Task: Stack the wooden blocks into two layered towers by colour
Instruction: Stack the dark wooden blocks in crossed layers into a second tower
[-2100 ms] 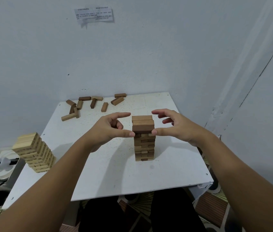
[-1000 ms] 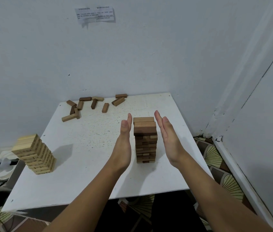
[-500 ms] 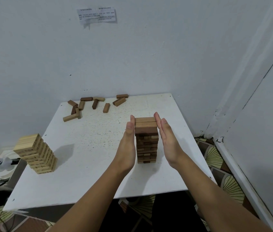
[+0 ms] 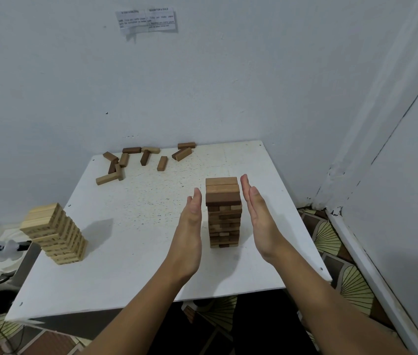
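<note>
- Both hands have parted slightly from the sides of the dark tower point(image 4: 223, 211) since half a second ago, when the palms lay closer against it
- Left hand point(image 4: 190, 226): fingers point(image 4: 196, 201) straight and together, palm facing the tower, holding nothing; a narrow gap shows between hand and blocks
- Right hand point(image 4: 260, 216): fingers point(image 4: 247, 187) straight, likewise holding nothing, just beside the tower's upper courses
- Dark tower: upright near the right front of the table, lower courses visibly uneven with block ends protruding
- Risk, as a judgement: a sideways squeeze or a brush from either palm could shift the uneven courses and topple the stack; added blocks would raise that risk
- Loose blocks point(image 4: 146, 157): scattered at the table's far edge, well apart from the hands, not yet stacked
- Light tower point(image 4: 54, 234): stands at the left front edge, close enough to the rim to fall if the table is jolted
- Table point(image 4: 138, 265): white, speckled board, set in a corner of pale walls; a paper notice point(image 4: 147, 19) is fixed high on the wall; patterned floor tiles point(image 4: 330, 239) show at right
</note>
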`<state>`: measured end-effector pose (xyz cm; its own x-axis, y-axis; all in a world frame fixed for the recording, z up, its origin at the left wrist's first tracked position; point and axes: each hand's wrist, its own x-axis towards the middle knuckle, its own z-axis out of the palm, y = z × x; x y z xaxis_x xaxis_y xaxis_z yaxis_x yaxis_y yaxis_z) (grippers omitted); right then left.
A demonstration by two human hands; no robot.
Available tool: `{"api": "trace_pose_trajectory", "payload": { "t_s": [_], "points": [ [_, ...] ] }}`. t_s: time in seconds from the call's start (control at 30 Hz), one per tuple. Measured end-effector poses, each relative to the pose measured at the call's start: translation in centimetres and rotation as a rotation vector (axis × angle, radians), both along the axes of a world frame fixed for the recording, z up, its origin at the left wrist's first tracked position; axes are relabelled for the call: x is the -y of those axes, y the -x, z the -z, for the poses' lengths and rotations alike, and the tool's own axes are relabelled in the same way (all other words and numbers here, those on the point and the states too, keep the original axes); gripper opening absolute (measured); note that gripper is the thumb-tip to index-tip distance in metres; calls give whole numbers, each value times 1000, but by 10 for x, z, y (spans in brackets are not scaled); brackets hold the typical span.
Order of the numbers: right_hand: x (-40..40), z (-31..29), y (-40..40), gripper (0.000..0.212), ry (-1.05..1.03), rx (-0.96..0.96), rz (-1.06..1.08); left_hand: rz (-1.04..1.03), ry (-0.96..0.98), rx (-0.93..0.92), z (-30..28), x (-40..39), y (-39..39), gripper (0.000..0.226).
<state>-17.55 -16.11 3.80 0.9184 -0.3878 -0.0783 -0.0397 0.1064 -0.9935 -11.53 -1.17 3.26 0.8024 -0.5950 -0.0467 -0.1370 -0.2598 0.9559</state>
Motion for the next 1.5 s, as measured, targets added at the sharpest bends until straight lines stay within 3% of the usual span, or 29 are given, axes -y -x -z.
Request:
{"api": "trace_pose_trajectory", "payload": {
  "t_s": [0.37,0.5,0.63,0.77,1.1,1.33,1.43,1.5],
  "points": [
    [2,2,-6,71,26,19,-24,26,0,32,3,8,3,108],
    [2,4,-8,59,9,35,-29,36,-16,52,8,7,0,102],
    [1,4,-7,65,8,38,-14,47,-26,75,8,7,0,94],
    [-2,-7,-3,34,-24,59,-11,46,-45,86,8,6,-1,87],
    [-1,-6,-7,31,-2,54,-19,65,-101,153,11,4,-4,91],
    [0,-6,-6,37,-13,50,-17,59,-111,153,11,3,-3,95],
    [5,-1,-8,66,64,26,0,28,-83,122,10,0,-6,102],
    [8,-2,-11,72,135,12,25,-27,-50,117,11,-6,-14,107]
  ]
}}
